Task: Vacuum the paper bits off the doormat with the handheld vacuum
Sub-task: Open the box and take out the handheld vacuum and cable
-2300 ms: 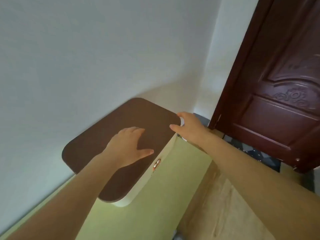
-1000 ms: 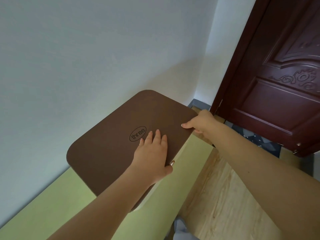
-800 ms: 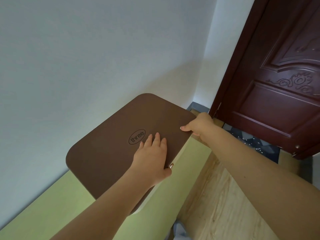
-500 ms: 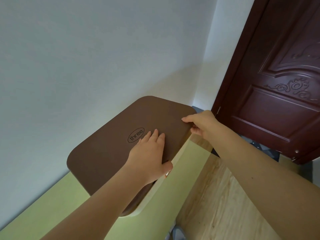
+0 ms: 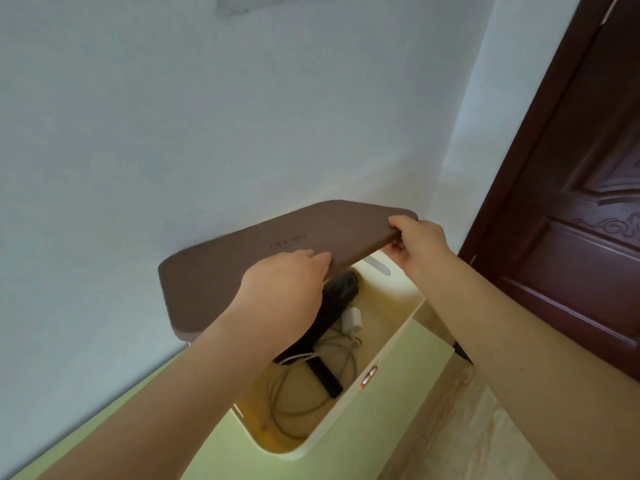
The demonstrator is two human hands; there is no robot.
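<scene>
I have the brown lid (image 5: 263, 261) tilted up off the cream box (image 5: 391, 344) at the centre of the frame. My left hand (image 5: 284, 299) curls over its near edge, and my right hand (image 5: 417, 245) pinches its right corner. Inside, lower centre, a black handheld vacuum (image 5: 329, 313) lies slanted among a white charger (image 5: 352, 320) and loose cables (image 5: 311, 389). It looks stiff, smooth and fairly light; I would grip its slim middle, minding the tangled cables. No doormat is in view.
</scene>
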